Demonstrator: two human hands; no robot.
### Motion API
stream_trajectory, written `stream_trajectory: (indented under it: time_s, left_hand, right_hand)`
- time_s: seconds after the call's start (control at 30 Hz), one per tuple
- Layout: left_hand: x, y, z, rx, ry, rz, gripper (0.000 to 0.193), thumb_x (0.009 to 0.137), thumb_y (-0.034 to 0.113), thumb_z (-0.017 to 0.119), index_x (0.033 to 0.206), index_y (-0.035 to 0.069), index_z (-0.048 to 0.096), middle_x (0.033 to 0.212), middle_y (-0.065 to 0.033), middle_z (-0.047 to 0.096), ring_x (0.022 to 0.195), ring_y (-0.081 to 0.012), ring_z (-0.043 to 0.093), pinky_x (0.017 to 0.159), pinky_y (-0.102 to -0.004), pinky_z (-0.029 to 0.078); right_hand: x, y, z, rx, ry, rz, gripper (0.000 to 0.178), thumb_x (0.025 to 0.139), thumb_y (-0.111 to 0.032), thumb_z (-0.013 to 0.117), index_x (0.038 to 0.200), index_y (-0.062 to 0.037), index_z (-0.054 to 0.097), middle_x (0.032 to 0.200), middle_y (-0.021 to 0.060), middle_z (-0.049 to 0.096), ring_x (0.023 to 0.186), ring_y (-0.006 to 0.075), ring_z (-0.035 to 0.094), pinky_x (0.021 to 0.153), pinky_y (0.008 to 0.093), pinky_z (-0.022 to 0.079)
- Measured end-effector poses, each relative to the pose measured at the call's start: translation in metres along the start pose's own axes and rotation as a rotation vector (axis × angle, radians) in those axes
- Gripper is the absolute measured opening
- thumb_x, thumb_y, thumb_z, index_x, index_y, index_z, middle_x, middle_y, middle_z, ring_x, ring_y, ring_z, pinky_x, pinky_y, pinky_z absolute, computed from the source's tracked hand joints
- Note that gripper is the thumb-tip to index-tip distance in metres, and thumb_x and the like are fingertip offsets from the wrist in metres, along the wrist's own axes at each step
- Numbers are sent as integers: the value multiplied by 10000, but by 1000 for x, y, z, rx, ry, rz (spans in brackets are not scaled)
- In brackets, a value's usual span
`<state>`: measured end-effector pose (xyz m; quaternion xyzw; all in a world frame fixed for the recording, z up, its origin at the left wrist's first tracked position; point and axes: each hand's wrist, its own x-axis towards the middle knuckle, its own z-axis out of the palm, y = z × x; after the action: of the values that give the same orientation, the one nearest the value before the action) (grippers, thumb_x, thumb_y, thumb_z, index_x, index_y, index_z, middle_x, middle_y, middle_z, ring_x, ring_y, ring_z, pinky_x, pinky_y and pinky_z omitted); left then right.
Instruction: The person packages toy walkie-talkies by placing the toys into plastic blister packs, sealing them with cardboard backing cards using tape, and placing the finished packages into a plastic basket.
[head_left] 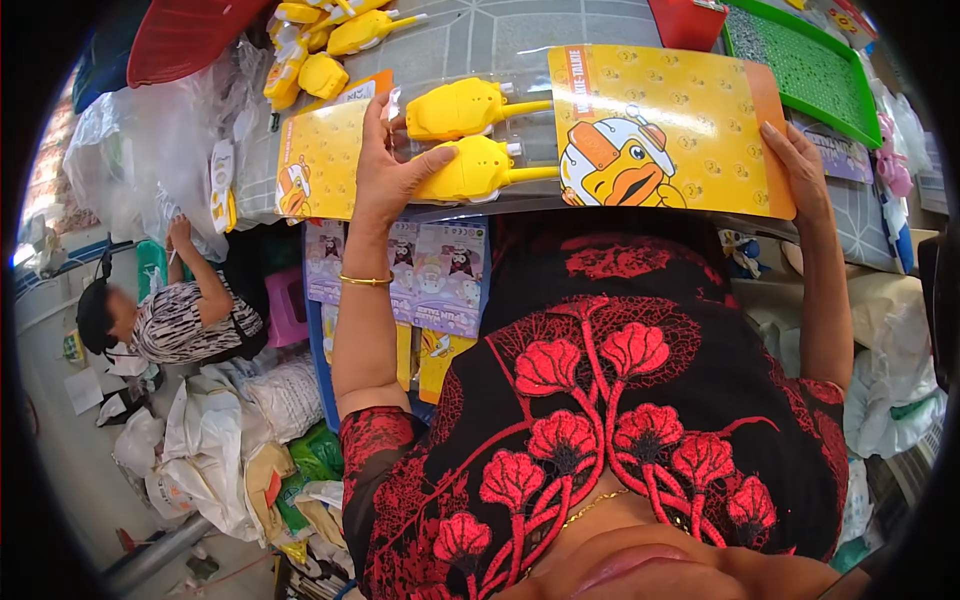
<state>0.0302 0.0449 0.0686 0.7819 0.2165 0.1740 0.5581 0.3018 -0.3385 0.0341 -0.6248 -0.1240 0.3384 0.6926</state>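
My left hand [395,165] grips the left end of a clear plastic toy walkie-talkie pack, its thumb on the lower yellow toy walkie-talkie [470,172] and its fingers by the upper yellow toy walkie-talkie [455,110]. The antennas of both point right, toward a yellow card [670,130] printed with a cartoon duck. With my right hand [803,165] I pinch that card's orange right edge. Past my left hand lies another yellow duck card [318,160]; whether it joins the pack I cannot tell.
More yellow toy walkie-talkies [325,45] are heaped at the far left of the grey table [450,35]. A green tray [800,60] and red container [690,22] stand far right. Purple printed packages [430,265] lie below the table edge. Another person [190,310] works at left, near plastic bags [210,440].
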Motion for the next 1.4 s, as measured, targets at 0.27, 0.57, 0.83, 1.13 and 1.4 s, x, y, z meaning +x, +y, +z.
stream_trajectory:
  time_s: [0.27,0.57,0.83,1.13,1.4]
  left_hand:
    - [2,-3,10,51,-9,-11,960,628,240,865,1370,31,292,1129,-129,511,965,-169,518,806,-274,471]
    - [2,-4,9,281,-39,93,926,654,287,847,1375,62,311,1158,-142,523,1042,-204,520,901,-330,421]
    - [5,2,13,170,-104,63,889,671,238,835,1366,51,314,1109,-122,554,1029,-198,529,868,-306,446]
    - [-6,30,44,923,-15,677,624,798,335,702,1310,79,455,1328,-181,441,1251,-345,389,1051,-423,286]
    - [-1,50,77,958,-388,507,582,853,419,604,1314,85,481,1403,-227,355,1356,-401,223,1078,-492,210]
  right_hand:
    - [-10,-16,1,-14,25,-8,256,883,-169,634,1065,6,591,914,50,657,744,82,637,636,213,525]
    - [-25,-18,-6,80,-22,96,311,864,-137,644,1118,17,552,978,84,650,768,105,649,652,225,541]
    - [-25,-4,7,-308,167,-141,384,842,-137,663,1173,22,550,999,71,649,827,112,634,717,238,510]
    - [-21,-16,-12,-45,76,55,380,854,-177,652,1172,2,545,1044,89,630,818,109,654,712,224,543]
    - [-18,-11,-11,-60,53,191,376,836,-194,679,1117,23,553,999,80,644,819,111,656,704,232,548]
